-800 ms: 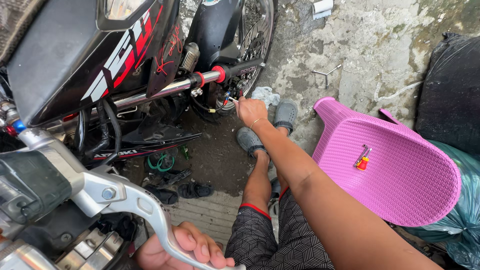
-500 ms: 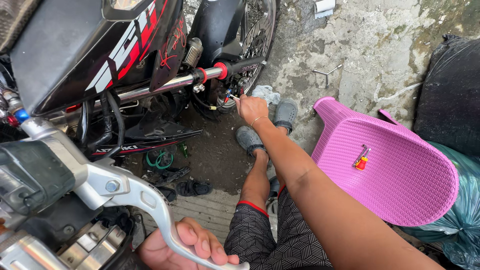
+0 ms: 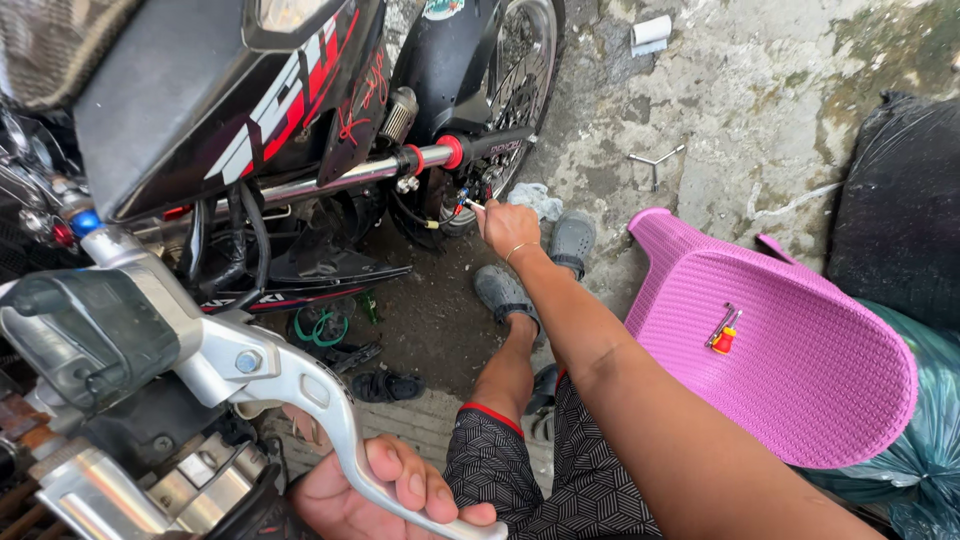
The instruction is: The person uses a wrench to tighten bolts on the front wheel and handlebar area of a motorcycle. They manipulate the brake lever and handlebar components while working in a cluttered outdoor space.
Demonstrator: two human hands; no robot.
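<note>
A black and red motorcycle (image 3: 250,120) fills the left of the head view. My left hand (image 3: 390,490) is wrapped around the handlebar grip at the bottom, its fingers curled over the silver brake lever (image 3: 330,420). My right arm reaches forward, and my right hand (image 3: 508,225) holds a small thin tool against the fitting low on the front fork (image 3: 450,160), beside the front wheel (image 3: 520,80). The tool's tip is mostly hidden by my fingers.
A pink plastic chair (image 3: 790,340) stands at right with a small red and metal object (image 3: 722,335) on its seat. A dark plastic bag (image 3: 900,210) lies behind it. A metal wrench (image 3: 655,160) rests on the concrete. My feet in grey clogs (image 3: 500,290) are below the wheel.
My head has shifted slightly, so the brake lever and handlebar sit a little differently in view. Both hands stay where they were.
</note>
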